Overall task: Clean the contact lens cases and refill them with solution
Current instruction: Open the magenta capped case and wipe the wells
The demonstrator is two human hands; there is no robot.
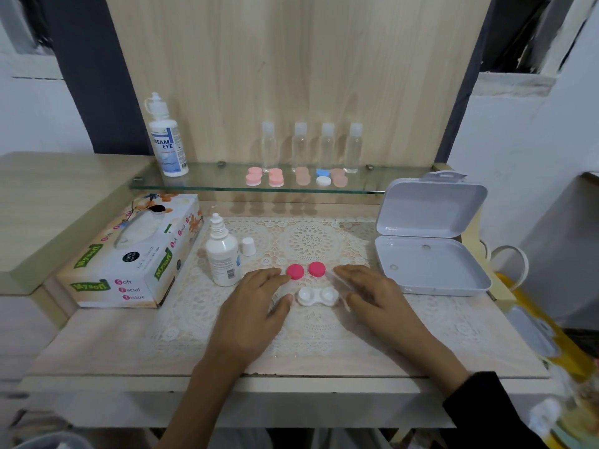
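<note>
A white contact lens case (318,296) lies uncapped on the lace mat (311,241), both wells showing. Its two pink caps (306,270) sit side by side just behind it. My left hand (259,303) rests flat on the mat to the left of the case, fingers straight, fingertips close to the left cap. My right hand (372,294) rests flat to the right of the case, holding nothing. A small white solution bottle (223,254) stands uncapped left of my left hand, its white cap (249,246) beside it.
A tissue box (129,254) lies at the left. An open grey plastic box (431,238) sits at the right. On the glass shelf (194,186) behind stand a large solution bottle (167,140), several clear bottles (312,147) and several lens cases (298,178).
</note>
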